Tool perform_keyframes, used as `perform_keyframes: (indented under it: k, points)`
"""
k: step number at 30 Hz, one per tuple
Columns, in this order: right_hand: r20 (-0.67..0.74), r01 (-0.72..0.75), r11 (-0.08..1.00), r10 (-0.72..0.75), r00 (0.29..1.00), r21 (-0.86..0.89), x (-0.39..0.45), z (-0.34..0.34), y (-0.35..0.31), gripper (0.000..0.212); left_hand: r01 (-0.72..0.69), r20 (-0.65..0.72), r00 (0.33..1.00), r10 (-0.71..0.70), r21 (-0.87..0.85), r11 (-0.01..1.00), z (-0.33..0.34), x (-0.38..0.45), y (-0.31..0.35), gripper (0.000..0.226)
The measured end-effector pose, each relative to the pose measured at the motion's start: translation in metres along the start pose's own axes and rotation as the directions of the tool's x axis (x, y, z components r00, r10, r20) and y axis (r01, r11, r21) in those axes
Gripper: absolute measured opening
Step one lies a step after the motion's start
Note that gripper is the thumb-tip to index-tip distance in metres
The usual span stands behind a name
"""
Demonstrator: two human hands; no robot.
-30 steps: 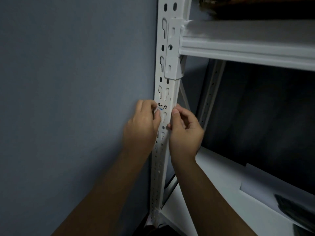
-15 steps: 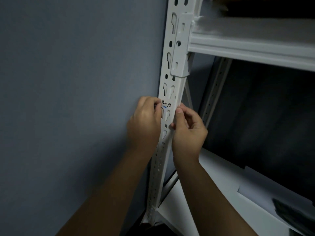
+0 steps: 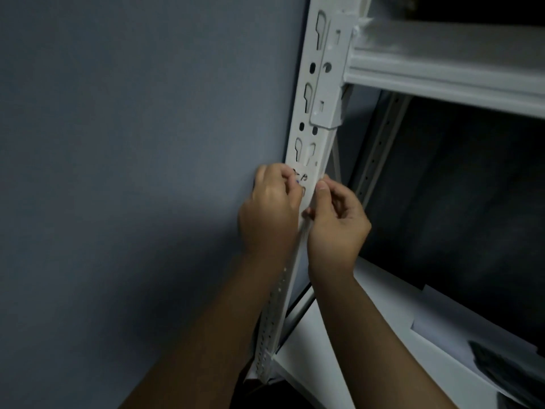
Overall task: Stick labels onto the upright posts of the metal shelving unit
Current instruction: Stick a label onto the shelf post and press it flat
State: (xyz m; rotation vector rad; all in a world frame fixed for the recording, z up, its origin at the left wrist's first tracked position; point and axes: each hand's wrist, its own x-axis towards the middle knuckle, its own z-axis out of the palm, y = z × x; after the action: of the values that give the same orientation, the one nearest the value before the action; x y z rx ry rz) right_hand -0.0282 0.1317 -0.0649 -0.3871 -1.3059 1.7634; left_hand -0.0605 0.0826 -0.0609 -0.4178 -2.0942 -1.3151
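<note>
Where one post (image 3: pixel 309 119) stands, two hands – left hand (image 3: pixel 269 214), right hand (image 3: pixel 336 222) – pinch one label (image 3: pixel 301 180)

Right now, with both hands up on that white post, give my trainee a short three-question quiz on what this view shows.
1. True or false: the left hand and the right hand are on opposite sides of the front upright post.
2. Multiple choice: the label with handwritten marks sits A) above the beam bracket, B) below the bracket, between the two hands, C) on the lower shelf.
3. Fill in: to the left of the post there is only a plain grey ____.

Key: 1 true; 2 B; 3 wall.
</note>
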Motion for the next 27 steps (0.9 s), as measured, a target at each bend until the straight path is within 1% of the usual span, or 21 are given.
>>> perform_keyframes:
  k: [2,3,5,6,7,8,9,11,12,14,19,24,27]
  points:
    - [0.029,-0.004,1.000,0.004,1.000,0.006,0.004,-0.006,-0.005,0.014,-0.011,-0.012,1.000,0.011,-0.069,0.998,-0.004,-0.001,-0.002,0.003]
    - [0.041,0.028,0.999,-0.027,0.999,-0.025,0.004,-0.009,-0.008,0.012,-0.008,-0.002,1.000,0.008,-0.105,0.994,-0.007,-0.002,-0.003,0.004]
    - [0.085,0.159,0.976,-0.148,0.985,-0.150,0.003,-0.015,-0.011,0.011,0.014,0.056,0.998,-0.004,-0.179,0.984,-0.010,-0.005,-0.006,0.010]
    - [0.121,0.229,0.951,-0.207,0.971,-0.208,0.002,-0.016,-0.012,0.013,0.058,0.106,0.994,-0.033,-0.247,0.967,-0.012,-0.007,-0.008,0.011]
    - [0.153,0.277,0.930,-0.245,0.957,-0.243,0.001,-0.017,-0.013,0.018,0.137,0.169,0.982,-0.084,-0.332,0.933,-0.014,-0.009,-0.009,0.010]
    - [0.183,0.298,0.921,-0.258,0.949,-0.250,0.000,-0.016,-0.013,0.022,0.236,0.239,0.960,-0.145,-0.415,0.879,-0.017,-0.010,-0.009,0.007]
    - [0.211,0.294,0.926,-0.246,0.946,-0.239,0.000,-0.015,-0.015,0.025,0.328,0.306,0.932,-0.195,-0.479,0.815,-0.019,-0.011,-0.008,0.005]
    - [0.245,0.246,0.950,-0.196,0.949,-0.192,-0.002,-0.013,-0.017,0.026,0.442,0.410,0.882,-0.231,-0.556,0.703,-0.023,-0.012,-0.004,0.008]
    - [0.250,0.224,0.961,-0.179,0.951,-0.163,-0.003,-0.012,-0.018,0.026,0.472,0.443,0.867,-0.229,-0.581,0.663,-0.025,-0.013,-0.002,0.008]
    - [0.248,0.192,0.975,-0.159,0.956,-0.115,-0.007,-0.010,-0.022,0.026,0.494,0.467,0.857,-0.219,-0.618,0.612,-0.028,-0.011,0.000,0.006]
    - [0.283,0.161,0.984,-0.135,0.950,-0.070,-0.014,-0.007,-0.029,0.020,0.489,0.471,0.860,-0.195,-0.656,0.575,-0.033,-0.011,0.004,0.008]
    - [0.240,0.169,0.983,-0.150,0.959,-0.064,-0.017,-0.007,-0.031,0.017,0.512,0.487,0.850,-0.199,-0.679,0.526,-0.039,-0.010,0.006,0.007]
    - [0.253,0.165,0.984,-0.143,0.957,-0.067,-0.020,-0.007,-0.034,0.017,0.528,0.497,0.843,-0.208,-0.684,0.504,-0.041,-0.009,0.007,0.007]
